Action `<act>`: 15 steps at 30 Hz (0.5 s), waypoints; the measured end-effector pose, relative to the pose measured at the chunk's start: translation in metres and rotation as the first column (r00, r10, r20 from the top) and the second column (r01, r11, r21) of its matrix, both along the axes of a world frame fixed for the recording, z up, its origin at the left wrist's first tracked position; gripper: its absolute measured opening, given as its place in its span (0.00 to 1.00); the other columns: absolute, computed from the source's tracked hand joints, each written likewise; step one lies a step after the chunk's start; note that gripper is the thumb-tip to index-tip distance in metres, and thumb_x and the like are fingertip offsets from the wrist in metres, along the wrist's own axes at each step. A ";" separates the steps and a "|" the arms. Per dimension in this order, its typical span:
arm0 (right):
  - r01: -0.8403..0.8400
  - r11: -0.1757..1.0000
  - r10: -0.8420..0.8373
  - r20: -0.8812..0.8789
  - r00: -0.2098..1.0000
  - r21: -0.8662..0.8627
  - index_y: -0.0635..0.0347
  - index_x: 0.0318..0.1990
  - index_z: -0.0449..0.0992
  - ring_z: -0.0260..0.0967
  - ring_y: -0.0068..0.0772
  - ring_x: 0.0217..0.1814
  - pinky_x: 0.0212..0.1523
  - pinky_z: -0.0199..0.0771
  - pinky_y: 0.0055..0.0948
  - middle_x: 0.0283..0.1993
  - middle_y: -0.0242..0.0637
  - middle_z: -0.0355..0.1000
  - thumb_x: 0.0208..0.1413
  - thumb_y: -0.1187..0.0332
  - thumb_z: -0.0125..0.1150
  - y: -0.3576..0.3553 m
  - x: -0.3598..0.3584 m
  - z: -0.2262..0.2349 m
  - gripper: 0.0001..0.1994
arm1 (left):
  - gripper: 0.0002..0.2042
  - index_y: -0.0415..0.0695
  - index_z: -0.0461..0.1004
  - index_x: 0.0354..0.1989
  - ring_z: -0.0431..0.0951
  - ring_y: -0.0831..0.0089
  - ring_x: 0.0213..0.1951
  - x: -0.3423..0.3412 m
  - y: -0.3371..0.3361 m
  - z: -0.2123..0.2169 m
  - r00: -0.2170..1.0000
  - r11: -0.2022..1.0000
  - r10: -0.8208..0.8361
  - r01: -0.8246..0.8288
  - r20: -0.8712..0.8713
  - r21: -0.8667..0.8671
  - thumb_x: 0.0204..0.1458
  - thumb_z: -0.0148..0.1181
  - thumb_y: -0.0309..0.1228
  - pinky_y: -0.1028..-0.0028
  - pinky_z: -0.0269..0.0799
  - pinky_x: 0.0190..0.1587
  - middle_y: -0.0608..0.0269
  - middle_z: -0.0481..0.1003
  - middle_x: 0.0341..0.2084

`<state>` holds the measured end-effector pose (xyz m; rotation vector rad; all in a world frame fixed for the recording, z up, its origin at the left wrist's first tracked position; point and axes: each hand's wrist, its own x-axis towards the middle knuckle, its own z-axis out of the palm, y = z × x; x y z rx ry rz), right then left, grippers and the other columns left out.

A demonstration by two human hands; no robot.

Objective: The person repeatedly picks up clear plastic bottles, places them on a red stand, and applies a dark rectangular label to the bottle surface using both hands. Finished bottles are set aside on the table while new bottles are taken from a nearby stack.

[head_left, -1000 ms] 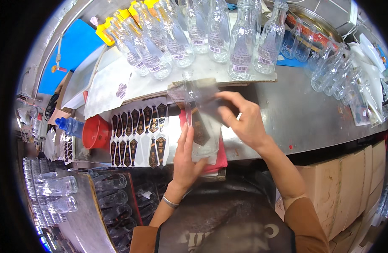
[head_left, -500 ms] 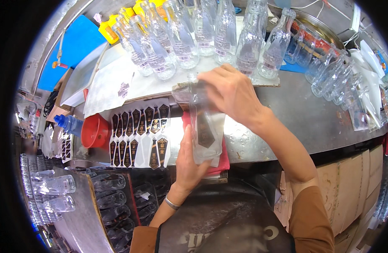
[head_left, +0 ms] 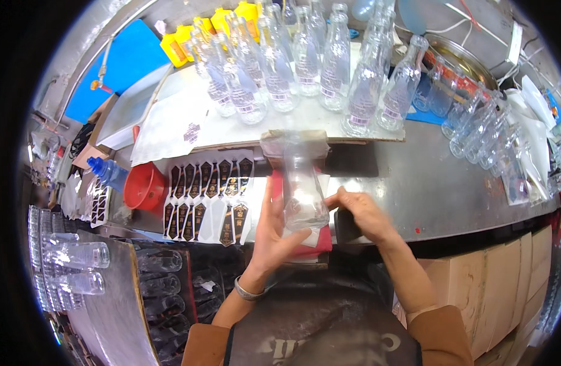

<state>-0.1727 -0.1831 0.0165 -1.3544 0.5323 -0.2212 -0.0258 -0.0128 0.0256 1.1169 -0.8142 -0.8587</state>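
Observation:
A clear glass bottle (head_left: 304, 204) lies over a red cloth (head_left: 322, 240), its base toward me and its neck on a cloth-covered block (head_left: 269, 144). My left hand (head_left: 269, 239) is closed around the bottle's lower end, fingers along its left side and thumb near the base. Just right of the bottle is my right hand (head_left: 367, 215), its thumb and fingers pinched together. A dark flat patch (head_left: 347, 226) shows below those fingers; whether it is a held piece or a shadow is unclear. Left of the cloth lies a sheet of black-and-gold labels (head_left: 210, 178) with one blank spot.
Several printed glass bottles (head_left: 277, 73) stand on a white board (head_left: 164, 122) at the back. More bottles (head_left: 470, 134) lean at the right. A red cup (head_left: 145, 188) and blue-capped bottle (head_left: 106, 174) stand left. Cardboard boxes (head_left: 476, 280) are below right; bottles (head_left: 158, 262) fill a crate below left.
My right hand has come down from the bottle's neck to beside its base. The dark label seen on the bottle's front no longer shows there. My left hand stays on the bottle.

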 end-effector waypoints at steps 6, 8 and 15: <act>-0.008 0.872 -0.049 -0.103 0.993 -0.489 0.71 0.54 0.77 0.78 0.39 0.40 0.44 0.74 0.33 0.43 0.49 0.81 0.68 0.62 0.54 0.036 0.001 0.031 0.19 | 0.46 0.35 0.45 0.75 0.56 0.52 0.73 0.008 0.012 -0.015 0.638 0.965 0.115 -0.253 0.761 0.066 0.52 0.69 0.25 0.62 0.52 0.73 0.41 0.55 0.72; -0.019 0.763 -0.098 -0.146 0.984 -0.646 0.71 0.53 0.77 0.80 0.44 0.40 0.42 0.76 0.37 0.41 0.53 0.81 0.64 0.65 0.58 0.044 0.002 0.034 0.17 | 0.44 0.33 0.50 0.74 0.55 0.48 0.73 0.007 0.014 -0.031 0.660 0.959 0.092 -0.259 0.746 0.111 0.51 0.71 0.30 0.59 0.52 0.73 0.38 0.56 0.71; 0.029 0.632 -0.179 -0.110 0.978 -0.774 0.69 0.50 0.79 0.74 0.34 0.25 0.30 0.73 0.32 0.36 0.47 0.80 0.59 0.68 0.63 0.028 -0.013 0.008 0.15 | 0.43 0.31 0.54 0.71 0.56 0.45 0.72 0.110 0.028 -0.016 0.391 0.884 0.242 -0.467 0.888 -0.036 0.50 0.72 0.35 0.58 0.52 0.72 0.37 0.55 0.71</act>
